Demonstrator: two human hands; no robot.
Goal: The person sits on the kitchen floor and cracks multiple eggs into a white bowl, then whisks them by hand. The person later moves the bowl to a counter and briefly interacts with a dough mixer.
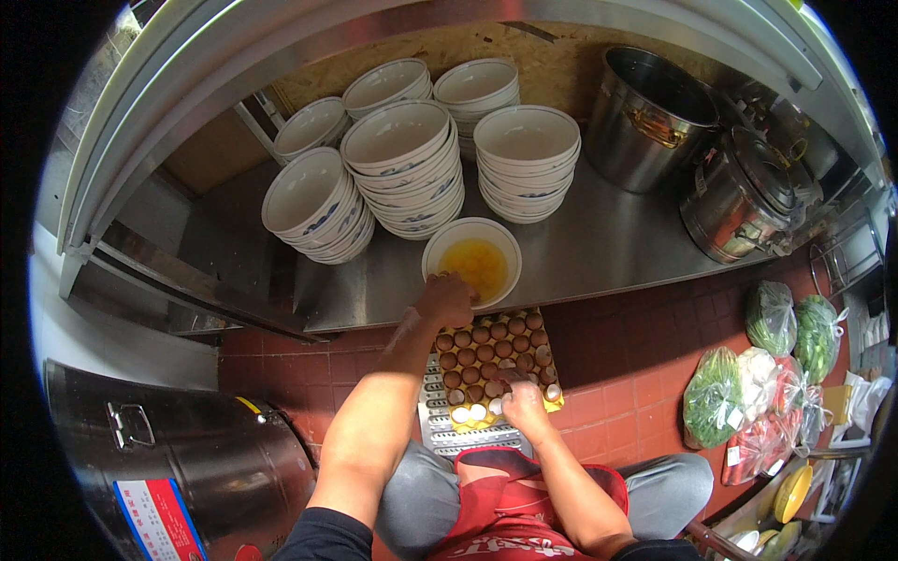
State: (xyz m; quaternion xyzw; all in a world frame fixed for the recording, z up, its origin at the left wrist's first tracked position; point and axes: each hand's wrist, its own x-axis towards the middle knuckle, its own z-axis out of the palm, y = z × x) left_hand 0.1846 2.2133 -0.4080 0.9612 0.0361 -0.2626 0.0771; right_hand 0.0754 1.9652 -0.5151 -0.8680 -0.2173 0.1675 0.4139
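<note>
A white bowl [432, 247] with cracked eggs, yolks and whites, stands at the front edge of a steel shelf. My left hand [449, 300] is over the bowl's near left rim, fingers reaching inside; whether it holds anything is hidden. Below the shelf edge lies a yellow tray [554, 405] of brown eggs [481, 334], with pale shell pieces [477, 411] in its nearer cells. My right hand [520, 396] is at the tray's near right part, its fingers among the eggs and shells; its grip cannot be made out.
Stacks of white bowls [403, 168] stand behind the egg bowl. Tall steel pots [635, 140] are at the shelf's right. A perforated metal surface [438, 421] lies under the tray. Bagged vegetables [712, 400] rest on the red tiles at right. A large steel drum [210, 435] stands at left.
</note>
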